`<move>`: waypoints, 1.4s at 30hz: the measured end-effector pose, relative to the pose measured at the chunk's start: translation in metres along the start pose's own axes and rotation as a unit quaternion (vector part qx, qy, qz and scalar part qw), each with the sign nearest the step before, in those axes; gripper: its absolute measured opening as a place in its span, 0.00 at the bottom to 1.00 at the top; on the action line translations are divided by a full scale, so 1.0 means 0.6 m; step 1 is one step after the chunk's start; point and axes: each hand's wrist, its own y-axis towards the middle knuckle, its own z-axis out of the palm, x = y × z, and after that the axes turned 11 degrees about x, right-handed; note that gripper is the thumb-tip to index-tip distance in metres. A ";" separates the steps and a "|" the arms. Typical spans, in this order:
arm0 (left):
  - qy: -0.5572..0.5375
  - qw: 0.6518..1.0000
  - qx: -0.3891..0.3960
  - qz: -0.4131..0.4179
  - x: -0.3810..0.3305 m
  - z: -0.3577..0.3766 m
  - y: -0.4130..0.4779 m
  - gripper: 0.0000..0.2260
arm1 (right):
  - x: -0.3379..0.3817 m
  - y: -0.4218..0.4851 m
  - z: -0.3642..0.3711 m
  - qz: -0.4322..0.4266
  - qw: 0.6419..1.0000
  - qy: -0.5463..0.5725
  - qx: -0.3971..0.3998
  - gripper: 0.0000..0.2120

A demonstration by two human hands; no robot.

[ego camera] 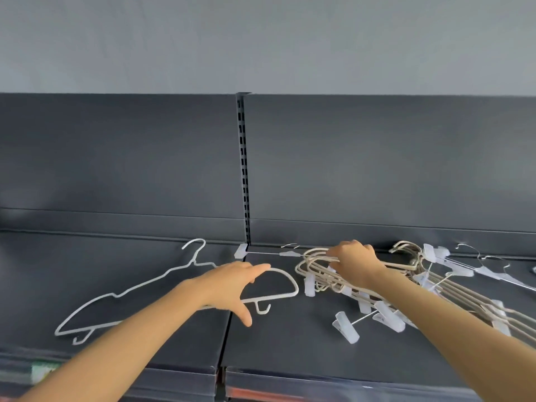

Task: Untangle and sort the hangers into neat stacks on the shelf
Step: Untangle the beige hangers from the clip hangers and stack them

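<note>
Head view. The tangled beige hangers (362,282), lying on the right half of the shelf (290,352) from its back edge toward its front, were best separated singly: one loop drawn out slowly while the rest stayed pinned, since the clear clips (346,329) would likely snag. The right hand (355,261) had its fingers curled on the bundle's looped left end, near the back edge. The left hand (229,285), fingers straight and spread, rested on a separate white hanger (139,286) on the shelf's left half.
</note>
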 end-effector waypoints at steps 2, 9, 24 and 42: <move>0.004 1.000 0.016 -0.003 0.006 0.015 0.002 0.52 | -0.003 0.012 0.007 -0.015 1.000 -0.006 0.012 0.07; 0.030 0.999 0.021 0.007 0.016 0.044 0.021 0.52 | -0.001 0.026 0.007 -0.062 0.994 0.018 -0.093 0.09; 0.016 0.995 -0.028 0.091 -0.129 -0.015 0.090 0.37 | -0.115 -0.111 -0.018 -0.004 0.966 0.157 -0.205 0.11; 0.048 0.989 -0.043 0.132 -0.288 -0.041 0.208 0.34 | -0.416 -0.247 0.056 0.095 0.969 0.128 -0.189 0.06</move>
